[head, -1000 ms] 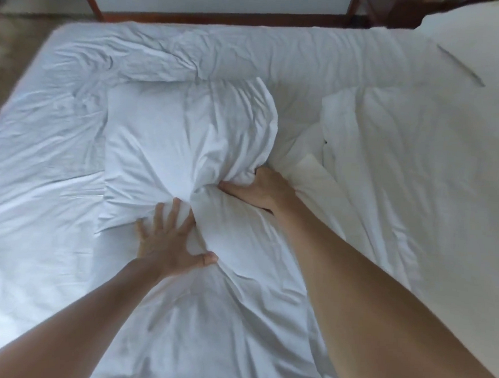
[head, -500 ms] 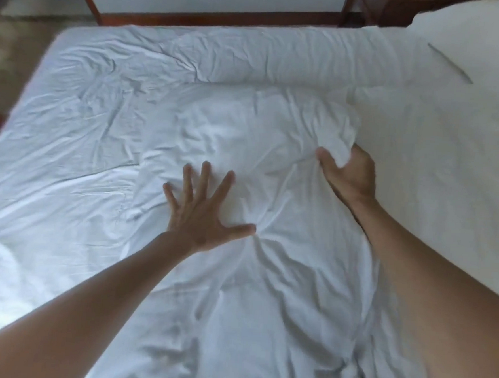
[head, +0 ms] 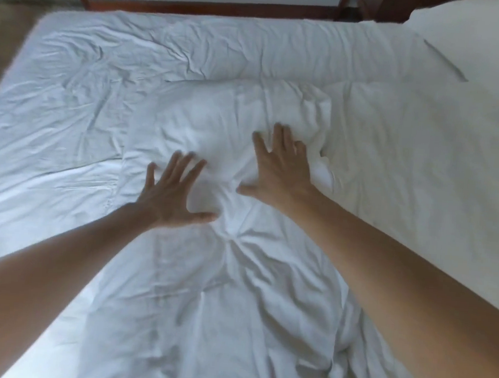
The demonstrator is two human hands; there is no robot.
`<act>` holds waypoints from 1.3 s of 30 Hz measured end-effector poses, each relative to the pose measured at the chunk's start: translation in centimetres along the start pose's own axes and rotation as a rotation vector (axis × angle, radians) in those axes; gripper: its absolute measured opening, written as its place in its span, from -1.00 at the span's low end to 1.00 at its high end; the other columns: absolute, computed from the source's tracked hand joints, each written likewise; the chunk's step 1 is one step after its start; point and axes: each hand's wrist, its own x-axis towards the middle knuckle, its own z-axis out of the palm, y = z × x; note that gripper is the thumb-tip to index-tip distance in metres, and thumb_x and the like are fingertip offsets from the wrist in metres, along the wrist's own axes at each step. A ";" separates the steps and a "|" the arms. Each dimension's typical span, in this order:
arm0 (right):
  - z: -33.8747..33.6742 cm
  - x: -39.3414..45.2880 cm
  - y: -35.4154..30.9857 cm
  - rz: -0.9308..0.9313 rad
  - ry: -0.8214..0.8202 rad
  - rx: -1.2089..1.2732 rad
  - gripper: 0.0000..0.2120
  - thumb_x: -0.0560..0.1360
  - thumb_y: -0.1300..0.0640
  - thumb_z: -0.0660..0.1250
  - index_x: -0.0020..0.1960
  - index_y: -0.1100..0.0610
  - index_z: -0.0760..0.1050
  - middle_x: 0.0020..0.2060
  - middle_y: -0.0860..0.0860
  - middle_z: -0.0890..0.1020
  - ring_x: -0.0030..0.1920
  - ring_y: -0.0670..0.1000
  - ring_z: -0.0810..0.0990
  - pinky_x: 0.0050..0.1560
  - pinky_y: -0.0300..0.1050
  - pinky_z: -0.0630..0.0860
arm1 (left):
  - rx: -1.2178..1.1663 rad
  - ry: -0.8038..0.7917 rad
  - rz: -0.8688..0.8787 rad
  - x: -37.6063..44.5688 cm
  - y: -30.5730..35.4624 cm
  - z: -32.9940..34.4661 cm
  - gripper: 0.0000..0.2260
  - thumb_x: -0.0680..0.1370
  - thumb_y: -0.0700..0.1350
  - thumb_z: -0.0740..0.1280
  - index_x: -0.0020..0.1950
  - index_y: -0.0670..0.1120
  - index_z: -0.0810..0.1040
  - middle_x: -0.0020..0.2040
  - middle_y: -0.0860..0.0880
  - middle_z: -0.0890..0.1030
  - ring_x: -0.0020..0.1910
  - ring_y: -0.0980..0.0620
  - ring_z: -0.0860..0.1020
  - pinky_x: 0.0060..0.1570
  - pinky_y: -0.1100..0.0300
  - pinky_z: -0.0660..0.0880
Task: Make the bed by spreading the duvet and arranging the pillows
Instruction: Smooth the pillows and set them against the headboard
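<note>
At centre frame, left hand (head: 172, 196) and right hand (head: 282, 169) pressed flat with fingers spread, gripping nothing, on rumpled white duvet (head: 206, 289) running from 6 o'clock upward; pillow (head: 474, 36) at 1 o'clock.

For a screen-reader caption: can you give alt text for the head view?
Two bare hands, left hand and right hand, press flat with spread fingers on a rumpled white duvet on a bed. A white pillow lies at the far right corner, with a dark wooden frame beyond the bed.
</note>
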 end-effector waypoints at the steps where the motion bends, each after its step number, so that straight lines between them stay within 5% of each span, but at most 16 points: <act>1: 0.1 0.4 -0.1 -0.001 -0.102 -0.022 0.14 0.32 -0.39 0.41 0.60 0.04 -0.17 0.55 0.30 -0.20 0.56 0.27 -0.21 0.52 0.22 -0.03 | 0.012 0.047 0.019 0.6 -0.6 -0.8 0.13 0.21 0.60 0.18 0.57 0.18 -0.32 0.58 0.05 -0.37 0.54 0.02 -0.38 0.49 -0.29 -0.19; 3: 0.5 1.9 0.5 0.071 -0.262 -0.025 0.29 0.23 -0.42 0.46 0.58 -0.05 -0.36 0.50 0.33 -0.35 0.53 0.31 -0.33 0.50 0.30 -0.06 | 0.065 0.034 0.032 2.4 -1.4 -2.3 0.19 0.19 0.57 0.30 0.54 0.20 -0.37 0.56 0.00 -0.41 0.54 -0.05 -0.39 0.48 -0.31 -0.19; 6: 0.9 4.7 1.5 0.222 -0.485 0.097 0.38 0.12 -0.49 0.47 0.52 -0.17 -0.46 0.47 0.31 -0.44 0.50 0.32 -0.41 0.42 0.45 -0.06 | 0.162 -0.198 0.006 5.4 -1.5 -3.7 0.28 0.15 0.53 0.40 0.50 0.21 -0.46 0.54 -0.02 -0.46 0.54 -0.11 -0.39 0.43 -0.40 -0.13; 9: 2.8 6.9 2.0 0.263 -0.526 0.146 0.31 0.07 -0.65 0.30 0.49 -0.27 -0.45 0.49 0.24 -0.45 0.50 0.30 -0.43 0.37 0.52 -0.13 | 0.183 -0.357 -0.032 7.9 -1.4 -3.0 0.33 0.10 0.52 0.43 0.49 0.21 -0.48 0.52 -0.02 -0.49 0.53 -0.14 -0.39 0.41 -0.44 -0.11; 17: 8.7 11.7 2.5 0.227 -0.630 0.075 0.29 -0.05 -0.78 0.03 0.47 -0.30 -0.48 0.53 0.23 -0.34 0.54 0.30 -0.28 0.39 0.50 -0.22 | 0.150 -0.449 -0.088 12.4 -2.9 1.4 0.40 0.03 0.51 0.47 0.49 0.21 -0.47 0.49 0.02 -0.54 0.50 -0.12 -0.45 0.38 -0.47 -0.17; 22: 10.6 11.9 1.6 0.243 -0.423 0.055 0.25 0.01 -0.76 0.02 0.53 -0.27 -0.34 0.55 0.29 -0.16 0.54 0.35 -0.13 0.37 0.55 -0.18 | 0.213 -0.389 -0.129 12.9 -1.7 2.9 0.40 0.05 0.48 0.49 0.54 0.15 -0.41 0.53 -0.02 -0.48 0.52 -0.15 -0.42 0.36 -0.49 -0.19; 28: 10.3 10.0 -1.0 0.320 -0.396 -0.058 0.08 0.25 -0.67 -0.04 0.56 -0.16 -0.33 0.53 0.35 -0.20 0.53 0.37 -0.20 0.38 0.52 -0.20 | 0.238 -0.270 -0.130 10.4 -1.4 3.1 0.28 0.19 0.48 0.43 0.57 0.09 -0.36 0.57 -0.04 -0.39 0.55 -0.14 -0.36 0.38 -0.45 -0.21; 35: 8.9 2.5 -1.8 0.290 -0.279 -0.180 -0.11 0.43 -0.53 -0.22 0.61 -0.04 -0.12 0.56 0.29 0.00 0.57 0.26 -0.07 0.44 0.40 -0.29 | 0.069 -0.163 -0.235 3.5 -0.3 6.4 -0.23 0.52 0.44 -0.12 0.59 0.09 -0.30 0.58 0.07 -0.34 0.54 -0.04 -0.40 0.41 -0.32 -0.36; 39: 8.5 -4.5 -0.6 0.279 -0.079 -0.018 -0.16 0.45 -0.49 -0.17 0.59 -0.05 0.02 0.57 0.23 0.05 0.57 0.24 -0.03 0.50 0.29 -0.23 | 0.035 -0.151 -0.245 -1.8 0.9 7.1 -0.35 0.57 0.34 -0.24 0.59 0.11 -0.27 0.58 0.10 -0.33 0.54 -0.03 -0.39 0.37 -0.38 -0.36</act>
